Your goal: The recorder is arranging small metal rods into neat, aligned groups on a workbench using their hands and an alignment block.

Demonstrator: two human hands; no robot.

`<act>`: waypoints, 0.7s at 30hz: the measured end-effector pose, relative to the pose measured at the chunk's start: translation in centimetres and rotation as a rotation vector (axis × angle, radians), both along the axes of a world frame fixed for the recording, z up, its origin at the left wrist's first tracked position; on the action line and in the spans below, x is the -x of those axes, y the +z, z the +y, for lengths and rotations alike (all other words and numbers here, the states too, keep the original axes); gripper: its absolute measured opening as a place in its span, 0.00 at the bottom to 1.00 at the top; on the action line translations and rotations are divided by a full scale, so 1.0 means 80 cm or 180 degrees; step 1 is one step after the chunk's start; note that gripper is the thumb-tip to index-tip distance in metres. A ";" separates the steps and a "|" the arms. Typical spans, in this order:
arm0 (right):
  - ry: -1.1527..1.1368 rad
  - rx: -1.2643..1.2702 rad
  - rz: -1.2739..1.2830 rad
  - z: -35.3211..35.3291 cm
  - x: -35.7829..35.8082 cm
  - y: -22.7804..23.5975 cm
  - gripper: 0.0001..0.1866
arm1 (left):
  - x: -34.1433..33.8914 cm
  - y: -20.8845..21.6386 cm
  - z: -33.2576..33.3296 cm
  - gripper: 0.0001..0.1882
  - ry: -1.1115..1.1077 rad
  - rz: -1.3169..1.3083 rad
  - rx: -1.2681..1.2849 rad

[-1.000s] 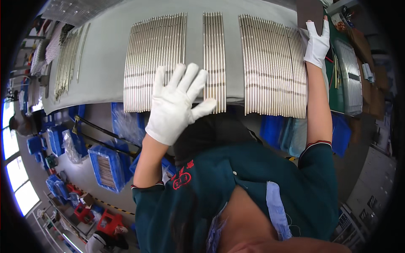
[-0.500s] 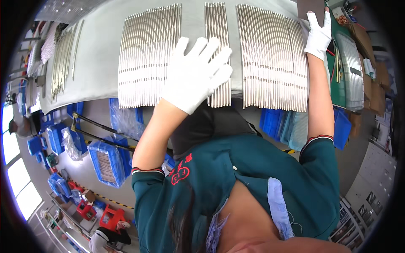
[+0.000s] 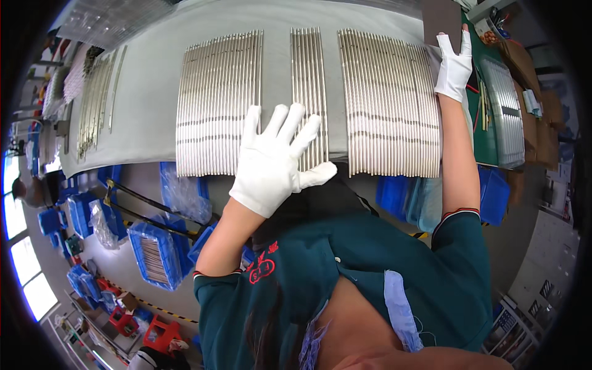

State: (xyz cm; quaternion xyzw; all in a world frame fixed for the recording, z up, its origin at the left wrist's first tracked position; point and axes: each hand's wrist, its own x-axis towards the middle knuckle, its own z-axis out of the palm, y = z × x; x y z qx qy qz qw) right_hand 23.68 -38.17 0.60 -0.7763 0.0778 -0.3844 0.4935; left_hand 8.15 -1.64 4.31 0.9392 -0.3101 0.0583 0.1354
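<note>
Slim silvery metal rods lie side by side on the grey-covered table in three groups: a left group (image 3: 216, 92), a narrow middle group (image 3: 308, 80) and a wide right group (image 3: 391, 105). My left hand (image 3: 271, 154), in a white glove, is spread open over the near ends of the left and middle groups, hiding part of both. Whether it touches the rods I cannot tell. At the far right, my white-gloved right hand (image 3: 454, 69) grips a dark brown flat board (image 3: 441, 18) by its near edge, beside the right group.
More rods (image 3: 95, 105) lie at the table's left. A clear tray of rods (image 3: 502, 114) sits on a green surface at the right. Blue crates (image 3: 394, 194) stand below the table edge, with a plastic-lined crate of rods (image 3: 154, 259) at the lower left.
My left hand has drawn back toward the table's near edge, its fingers still spread. The right hand keeps hold of the dark board. The whole view has shifted slightly.
</note>
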 end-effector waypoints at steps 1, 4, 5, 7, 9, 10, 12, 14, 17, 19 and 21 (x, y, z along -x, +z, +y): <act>-0.0004 0.0001 -0.0004 -0.004 -0.001 -0.002 0.36 | 0.001 0.001 0.005 0.42 -0.0004 -0.0004 0.0001; -0.0094 0.0257 -0.0163 -0.015 -0.003 -0.006 0.36 | 0.005 0.002 0.016 0.44 0.0183 -0.0086 -0.0169; -0.0088 0.0258 -0.0167 -0.018 -0.003 -0.008 0.36 | 0.004 0.001 0.014 0.44 0.0169 -0.0059 -0.0146; -0.0074 0.0248 -0.0241 -0.019 -0.008 -0.011 0.36 | 0.005 0.003 0.009 0.45 0.0170 -0.0049 -0.0079; -0.0087 0.0231 -0.0204 -0.018 -0.009 -0.012 0.36 | 0.007 -0.002 -0.004 0.45 0.0062 0.0038 0.0161; -0.0080 0.0230 -0.0212 -0.016 -0.008 -0.009 0.36 | 0.009 -0.003 -0.011 0.45 -0.0065 0.0017 0.0303; -0.0089 0.0210 -0.0179 -0.013 -0.006 -0.006 0.36 | 0.017 -0.004 -0.026 0.44 -0.0433 0.0163 0.0456; -0.0096 0.0250 -0.0135 -0.011 -0.006 -0.005 0.36 | 0.023 -0.008 -0.030 0.43 -0.0796 0.0317 0.0613; -0.0007 0.0082 -0.0097 -0.010 -0.003 -0.005 0.35 | 0.026 0.009 -0.006 0.41 -0.0534 0.0236 0.0690; -0.0079 0.0148 -0.0077 -0.015 -0.001 -0.006 0.36 | 0.027 0.017 0.023 0.42 -0.0035 0.0127 0.0264; -0.0057 0.0156 -0.0075 -0.015 0.002 -0.005 0.36 | 0.034 0.007 0.053 0.43 0.0460 0.0003 -0.0053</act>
